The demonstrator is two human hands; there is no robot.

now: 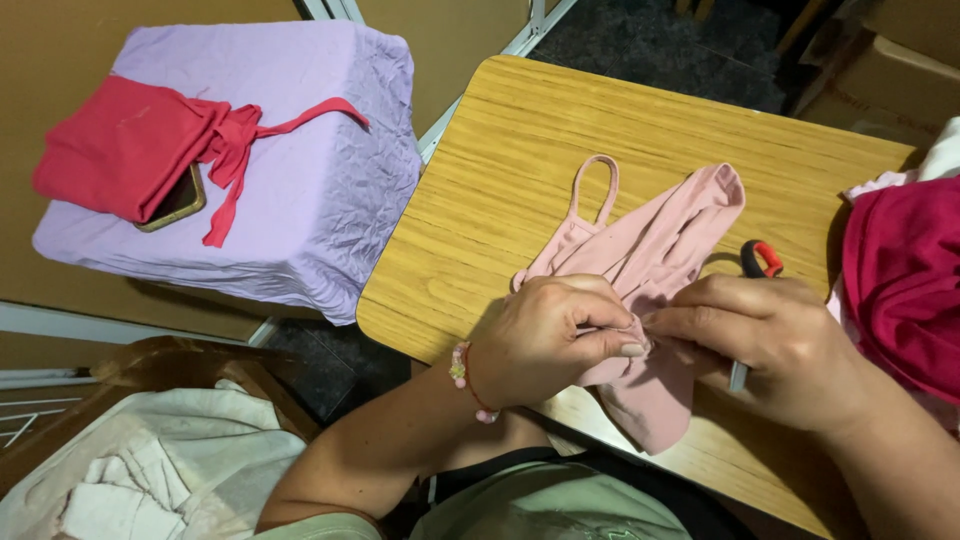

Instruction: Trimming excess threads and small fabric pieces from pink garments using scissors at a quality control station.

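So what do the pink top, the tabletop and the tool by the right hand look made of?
Pink top: soft matte knit fabric, judging by its limp folds. Tabletop: light wood-grain surface with a smooth sheen, probably laminate. Tool: black with a red tip, likely plastic-handled, mostly hidden behind the right hand.

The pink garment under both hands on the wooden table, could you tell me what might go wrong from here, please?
1. The pink garment hangs partly over the table edge near the person; it could slide off if released.
2. The left hand and right hand pinch fabric with fingertips close together; the tool with a red and black handle beneath the right hand might nick fingers or cloth.
3. The phone on the purple-covered box lies near its edge, and might slip.
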